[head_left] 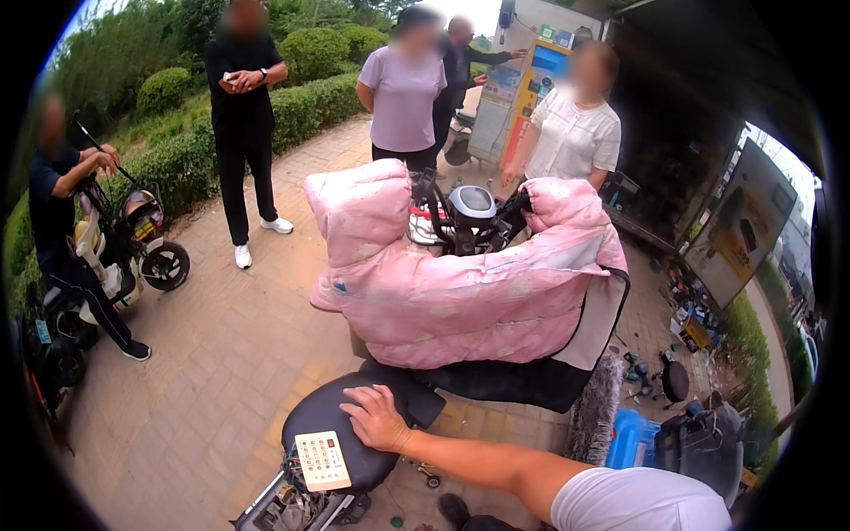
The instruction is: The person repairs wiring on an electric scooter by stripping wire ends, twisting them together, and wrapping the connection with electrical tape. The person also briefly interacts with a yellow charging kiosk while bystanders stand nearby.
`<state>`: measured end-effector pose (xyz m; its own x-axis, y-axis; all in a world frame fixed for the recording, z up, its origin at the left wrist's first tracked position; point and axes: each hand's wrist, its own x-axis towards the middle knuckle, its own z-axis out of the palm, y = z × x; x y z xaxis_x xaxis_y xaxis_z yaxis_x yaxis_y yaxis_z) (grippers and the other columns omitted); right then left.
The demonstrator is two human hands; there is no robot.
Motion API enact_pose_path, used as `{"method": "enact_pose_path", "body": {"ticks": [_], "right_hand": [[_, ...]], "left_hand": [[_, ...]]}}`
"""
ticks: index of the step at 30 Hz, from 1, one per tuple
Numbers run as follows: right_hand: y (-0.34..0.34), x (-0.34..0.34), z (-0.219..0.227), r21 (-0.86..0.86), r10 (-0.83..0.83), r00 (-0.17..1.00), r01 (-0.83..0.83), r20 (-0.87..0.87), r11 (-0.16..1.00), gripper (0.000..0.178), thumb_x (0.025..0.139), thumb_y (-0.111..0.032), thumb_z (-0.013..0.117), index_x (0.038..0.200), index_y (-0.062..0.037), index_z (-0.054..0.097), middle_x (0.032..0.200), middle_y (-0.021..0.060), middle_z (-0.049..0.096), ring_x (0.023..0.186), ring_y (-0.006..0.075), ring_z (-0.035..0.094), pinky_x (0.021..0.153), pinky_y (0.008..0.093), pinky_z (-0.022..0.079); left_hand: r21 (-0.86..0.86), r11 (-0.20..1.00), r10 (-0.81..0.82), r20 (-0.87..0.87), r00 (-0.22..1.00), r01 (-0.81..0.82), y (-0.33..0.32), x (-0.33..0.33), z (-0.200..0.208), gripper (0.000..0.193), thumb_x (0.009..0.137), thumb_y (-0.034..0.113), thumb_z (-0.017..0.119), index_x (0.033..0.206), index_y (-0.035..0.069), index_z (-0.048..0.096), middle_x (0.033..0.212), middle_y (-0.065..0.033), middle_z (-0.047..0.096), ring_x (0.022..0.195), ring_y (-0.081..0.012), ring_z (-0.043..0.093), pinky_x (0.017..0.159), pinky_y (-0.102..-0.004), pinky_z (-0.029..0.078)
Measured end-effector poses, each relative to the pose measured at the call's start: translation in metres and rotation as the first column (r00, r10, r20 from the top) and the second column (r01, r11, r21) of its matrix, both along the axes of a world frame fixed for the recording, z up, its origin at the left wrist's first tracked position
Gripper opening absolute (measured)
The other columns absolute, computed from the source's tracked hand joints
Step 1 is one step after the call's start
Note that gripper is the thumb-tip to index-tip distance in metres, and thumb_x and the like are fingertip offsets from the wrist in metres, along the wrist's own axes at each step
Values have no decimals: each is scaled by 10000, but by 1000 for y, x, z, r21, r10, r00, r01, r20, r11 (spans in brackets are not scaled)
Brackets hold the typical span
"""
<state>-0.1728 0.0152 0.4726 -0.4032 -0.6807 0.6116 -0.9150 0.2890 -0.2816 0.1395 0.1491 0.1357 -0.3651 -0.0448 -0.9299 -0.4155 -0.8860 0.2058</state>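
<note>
My right hand [376, 418] lies palm down, fingers spread, on the black seat [329, 409] of an electric scooter. Its forearm crosses in from the lower right, with a white sleeve. Left of the hand, a flat cream-coloured device [322, 461] with rows of small round marks and a small dark red window rests on the seat's rear. Bare wires and a metal frame [297, 504] show below the seat. A pink quilted wind cover [460, 305] with dark edging drapes over the scooter's front and handlebars. My left hand is out of view.
Several people stand beyond the scooter; one [567, 133] is close to the handlebars. Another scooter [133, 252] with a person on it stands left. At right, a blue container [631, 438], grey fluffy material [595, 407], a black stool [675, 381] and scattered tools occupy the paving.
</note>
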Motion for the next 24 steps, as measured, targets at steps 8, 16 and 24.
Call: {"method": "enact_pose_path", "body": {"ticks": [8, 16, 24], "right_hand": [[1, -2, -2, -63, -6, 1000, 7, 13, 998, 403, 760, -111, 634, 1158, -95, 575, 1311, 102, 475, 1207, 263, 433, 1047, 465, 260], [-5, -1, 5, -130, 36, 999, -34, 14, 991, 382, 730, -77, 646, 1109, -73, 600, 1256, 127, 504, 1156, 298, 464, 1016, 475, 296], [-1, -10, -15, -174, 18, 1000, -19, -6, 985, 406, 682, -86, 643, 1083, -81, 582, 1241, 122, 492, 1161, 306, 441, 991, 492, 281]], "left_hand": [[-9, 995, 99, 0, 995, -99, 24, 5, -32, 299, 911, 252, 460, 1123, 65, 559, 1099, -109, 596, 1022, -210, 562, 850, -337, 474], [100, 957, 276, -8, 961, -274, 24, 5, -42, 232, 917, 162, 517, 1106, 33, 552, 1005, -111, 623, 855, -228, 602, 731, -358, 497], [-95, 989, 126, 106, 986, -116, -5, -39, 49, 383, 903, 235, 554, 1228, 34, 528, 1130, -111, 618, 973, -241, 595, 839, -375, 486]]}}
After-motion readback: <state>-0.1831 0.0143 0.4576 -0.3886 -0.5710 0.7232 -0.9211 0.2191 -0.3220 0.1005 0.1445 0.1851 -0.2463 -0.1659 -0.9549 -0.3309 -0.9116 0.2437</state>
